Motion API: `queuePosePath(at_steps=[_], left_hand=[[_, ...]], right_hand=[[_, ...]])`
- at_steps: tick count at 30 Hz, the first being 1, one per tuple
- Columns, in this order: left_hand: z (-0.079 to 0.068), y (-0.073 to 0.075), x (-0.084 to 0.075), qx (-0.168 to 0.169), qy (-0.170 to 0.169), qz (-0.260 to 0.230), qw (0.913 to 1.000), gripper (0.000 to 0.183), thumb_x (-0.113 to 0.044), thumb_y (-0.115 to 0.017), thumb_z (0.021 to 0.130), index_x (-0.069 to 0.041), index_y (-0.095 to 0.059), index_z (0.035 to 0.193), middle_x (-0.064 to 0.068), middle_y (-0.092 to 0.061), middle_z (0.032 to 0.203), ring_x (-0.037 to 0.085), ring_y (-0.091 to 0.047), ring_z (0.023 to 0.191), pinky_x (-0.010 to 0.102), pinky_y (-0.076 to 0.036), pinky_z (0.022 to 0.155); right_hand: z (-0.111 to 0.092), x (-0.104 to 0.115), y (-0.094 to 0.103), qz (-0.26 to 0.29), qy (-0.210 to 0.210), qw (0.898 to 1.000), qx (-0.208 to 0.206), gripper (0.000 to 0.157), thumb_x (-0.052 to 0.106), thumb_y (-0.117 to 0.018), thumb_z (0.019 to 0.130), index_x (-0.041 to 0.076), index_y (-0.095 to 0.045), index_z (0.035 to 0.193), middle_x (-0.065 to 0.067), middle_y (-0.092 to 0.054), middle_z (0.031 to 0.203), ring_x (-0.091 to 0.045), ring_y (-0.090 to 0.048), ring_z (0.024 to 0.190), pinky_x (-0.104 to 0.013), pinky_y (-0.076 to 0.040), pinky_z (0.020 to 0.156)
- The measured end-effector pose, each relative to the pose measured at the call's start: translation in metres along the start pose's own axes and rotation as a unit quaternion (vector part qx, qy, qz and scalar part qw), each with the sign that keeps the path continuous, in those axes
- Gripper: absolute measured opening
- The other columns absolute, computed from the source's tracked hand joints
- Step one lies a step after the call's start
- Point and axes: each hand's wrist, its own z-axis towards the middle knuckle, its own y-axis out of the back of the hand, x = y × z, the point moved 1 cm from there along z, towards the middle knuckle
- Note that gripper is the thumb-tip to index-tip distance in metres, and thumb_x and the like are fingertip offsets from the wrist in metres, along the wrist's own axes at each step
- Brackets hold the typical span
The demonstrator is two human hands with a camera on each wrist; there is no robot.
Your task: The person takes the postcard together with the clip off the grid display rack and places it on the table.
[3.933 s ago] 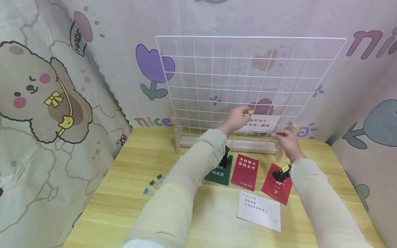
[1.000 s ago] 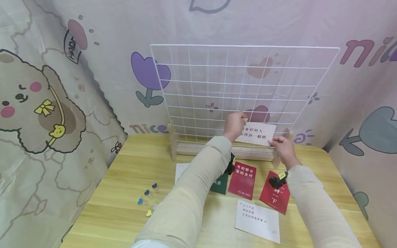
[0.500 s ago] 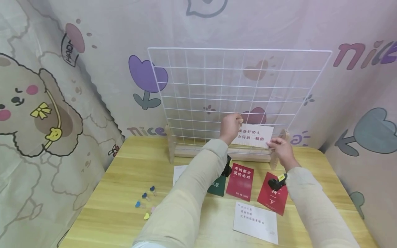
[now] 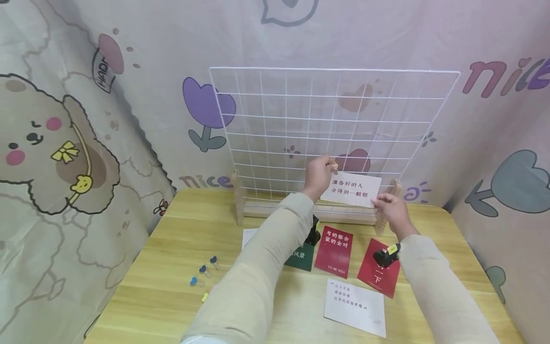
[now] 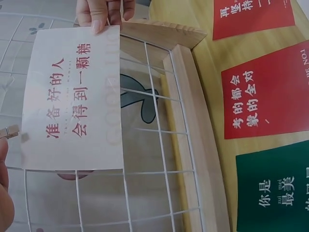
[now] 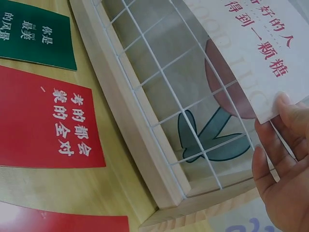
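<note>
In the head view my left hand (image 4: 317, 177) pinches a small wooden clothespin (image 4: 334, 167) at the top left of a white card (image 4: 351, 189) with red lettering. The left wrist view shows the tip of this clothespin (image 5: 8, 131) right at the card's upper edge. My right hand (image 4: 390, 210) holds the card's lower right corner between thumb and fingers, plain in the right wrist view, where the thumb (image 6: 289, 108) lies on the printed face. Behind the card stands a white wire grid (image 4: 275, 126), and the card overlaps its lower right part.
Wooden feet (image 4: 237, 198) carry the grid on the wooden table (image 4: 172, 239). Red cards (image 4: 333, 251), a green card (image 4: 301, 258) and a white card (image 4: 354, 306) lie in front. Several heart clothespins (image 4: 203, 271) lie at left. My left sleeve (image 4: 249, 272) covers part of the table.
My left hand has turned and drawn left from the card, so more lettering shows; the yellow heart once seen at its fingers is out of sight. Lately the card has tilted slightly.
</note>
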Motion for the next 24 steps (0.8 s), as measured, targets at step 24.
queuePosePath(at_steps=[24], left_hand=[[-0.048,0.023,0.031,-0.027,0.083,-0.076,0.9932,0.012,-0.011,-0.055,0.083,-0.008,-0.063,0.093,0.000,-0.062,0.087,0.009,-0.053,0.069,0.018,-0.045,0.056]], right_hand=[[-0.029,-0.005,-0.012,0.024,-0.011,1.000,0.005,0.029,0.015,-0.056,0.084,-0.006,-0.050,0.102,0.008,-0.053,0.076,-0.005,-0.051,0.070,-0.019,-0.045,0.067]])
